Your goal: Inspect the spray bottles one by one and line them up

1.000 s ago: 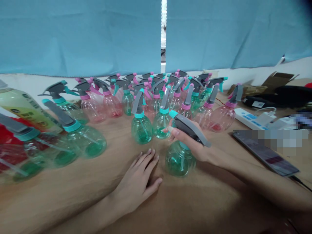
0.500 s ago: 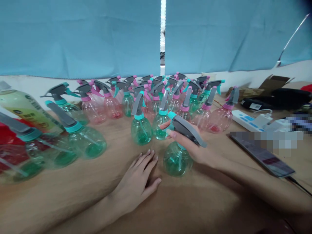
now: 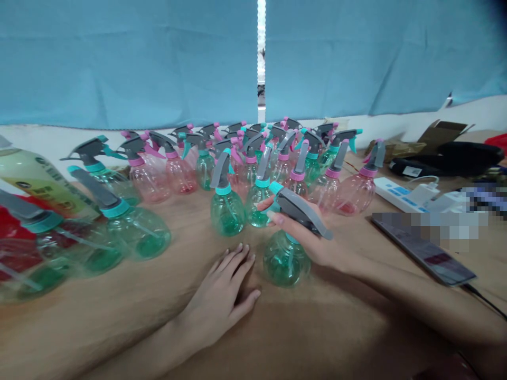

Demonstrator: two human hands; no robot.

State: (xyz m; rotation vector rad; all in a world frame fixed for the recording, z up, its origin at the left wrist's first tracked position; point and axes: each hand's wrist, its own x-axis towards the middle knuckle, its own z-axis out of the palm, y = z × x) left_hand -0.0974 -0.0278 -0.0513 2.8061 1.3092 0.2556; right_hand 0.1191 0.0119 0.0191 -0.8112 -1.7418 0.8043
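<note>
My right hand [image 3: 304, 232] is wrapped round the neck and trigger of a green spray bottle [image 3: 285, 261] with a grey and turquoise head, which stands upright at the middle of the wooden table [image 3: 301, 332]. Flat on the wood, just left of that bottle, lies my left hand [image 3: 222, 290], palm down, fingers apart and holding nothing. Two more green bottles stand close behind, one [image 3: 227, 211] beyond my left fingertips and another [image 3: 259, 203] partly hidden by my right fingers.
Several pink and green spray bottles [image 3: 150, 179] crowd the back. More green ones [image 3: 140, 235] stand at left, beside a large printed can [image 3: 43, 182]. At right are a phone [image 3: 423, 248], a white power strip [image 3: 396, 192] and a cardboard box [image 3: 443, 138].
The view has shifted slightly, so most things sit a little further left in it. Both hands keep the same pose, the right one still on the bottle.
</note>
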